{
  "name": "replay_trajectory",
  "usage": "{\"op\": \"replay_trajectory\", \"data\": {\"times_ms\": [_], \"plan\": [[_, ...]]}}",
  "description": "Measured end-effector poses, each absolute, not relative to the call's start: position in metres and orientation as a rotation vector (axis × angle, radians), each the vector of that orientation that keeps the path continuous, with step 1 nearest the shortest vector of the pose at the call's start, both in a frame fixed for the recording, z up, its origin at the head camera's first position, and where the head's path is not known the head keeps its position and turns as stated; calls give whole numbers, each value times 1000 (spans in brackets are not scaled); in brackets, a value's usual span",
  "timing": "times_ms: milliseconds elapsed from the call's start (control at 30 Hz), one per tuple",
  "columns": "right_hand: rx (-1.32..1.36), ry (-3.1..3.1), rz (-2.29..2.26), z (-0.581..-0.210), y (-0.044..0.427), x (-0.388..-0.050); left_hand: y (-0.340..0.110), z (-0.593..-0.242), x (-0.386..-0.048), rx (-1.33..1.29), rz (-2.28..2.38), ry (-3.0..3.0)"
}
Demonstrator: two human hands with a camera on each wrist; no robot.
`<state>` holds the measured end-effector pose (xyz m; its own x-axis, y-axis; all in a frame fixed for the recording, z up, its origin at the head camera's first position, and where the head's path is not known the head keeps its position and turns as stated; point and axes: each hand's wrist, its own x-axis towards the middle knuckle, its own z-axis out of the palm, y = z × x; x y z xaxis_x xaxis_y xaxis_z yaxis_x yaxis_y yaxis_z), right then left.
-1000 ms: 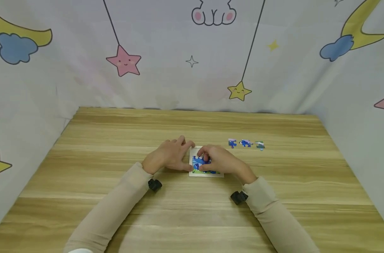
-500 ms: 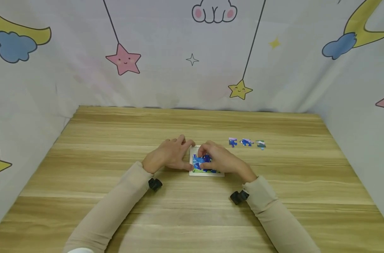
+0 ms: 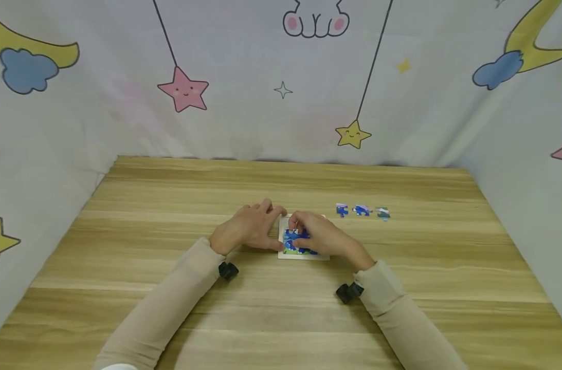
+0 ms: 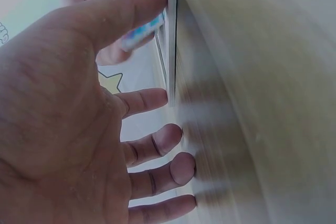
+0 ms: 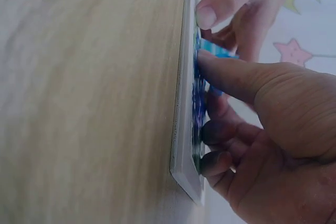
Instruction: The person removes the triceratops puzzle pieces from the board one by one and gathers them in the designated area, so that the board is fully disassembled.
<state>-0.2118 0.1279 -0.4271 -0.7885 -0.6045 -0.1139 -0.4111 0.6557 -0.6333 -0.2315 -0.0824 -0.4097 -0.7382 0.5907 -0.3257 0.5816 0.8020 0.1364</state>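
Observation:
A small white-rimmed puzzle frame [image 3: 304, 257] lies on the wooden table, partly filled with a blue and green picture. My left hand [image 3: 250, 226] rests at its left side with fingers spread. In the left wrist view, the thumb [image 4: 142, 1] and index fingertip touch the frame's edge, while the other fingertips come down on or near the table. My right hand [image 3: 324, 235] is over the frame, pinching a blue puzzle piece [image 5: 216, 51] between thumb and fingers. That piece stands tilted up from the picture; the hand hides much of the frame's right part.
Three loose puzzle pieces lie in a row beyond the frame to the right: a left one [image 3: 342, 209], a middle one [image 3: 362, 210] and a right one [image 3: 383, 213]. A printed curtain [image 3: 243, 123] hangs behind the table's far edge.
The right fingers shift only slightly over the frame, still pinching the piece. My left hand and the loose pieces stay put; the head view moves a little.

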Motion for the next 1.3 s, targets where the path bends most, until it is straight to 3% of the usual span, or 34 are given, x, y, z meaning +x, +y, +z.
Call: {"op": "replay_trajectory", "data": {"times_ms": [433,800,1300], "plan": [[-793,2416,-1147,-415,164,-226,-81,-412,-232,884,41,2642],[-644,2563,-936,-408,235,-240,-82,-409,-231,901,73,2640],[-631,2617,-852,-412,235,-241,-83,-407,-230,902,80,2637]]}}
